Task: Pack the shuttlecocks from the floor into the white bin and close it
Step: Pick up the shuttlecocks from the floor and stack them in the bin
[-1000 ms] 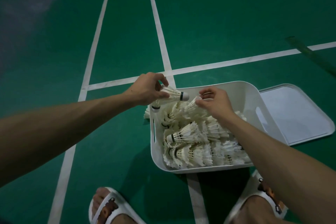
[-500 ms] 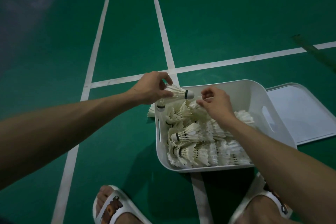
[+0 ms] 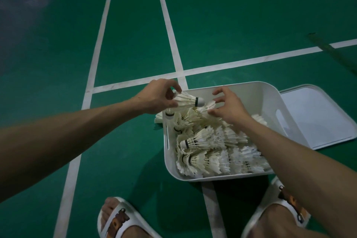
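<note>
A white bin point(image 3: 270, 98) stands on the green court floor, holding several white feather shuttlecocks point(image 3: 208, 152) in rows. My left hand point(image 3: 158, 96) grips a shuttlecock point(image 3: 188, 100) by its feathers above the bin's far left corner, cork pointing right. My right hand point(image 3: 228, 106) hovers over the bin's far part with fingers spread, fingertips touching the feathers of a shuttlecock in the pile. Another shuttlecock point(image 3: 159, 119) lies on the floor just outside the bin's left wall, partly hidden under my left hand.
The bin's white lid point(image 3: 318, 120) lies flat on the floor to the right of the bin. White court lines point(image 3: 170, 31) cross the floor. My feet in white slippers point(image 3: 116, 218) are at the bottom edge, one on each side of a line.
My right hand has opened its fingers and shifted slightly over the pile. My left hand has kept hold of its shuttlecock in about the same place.
</note>
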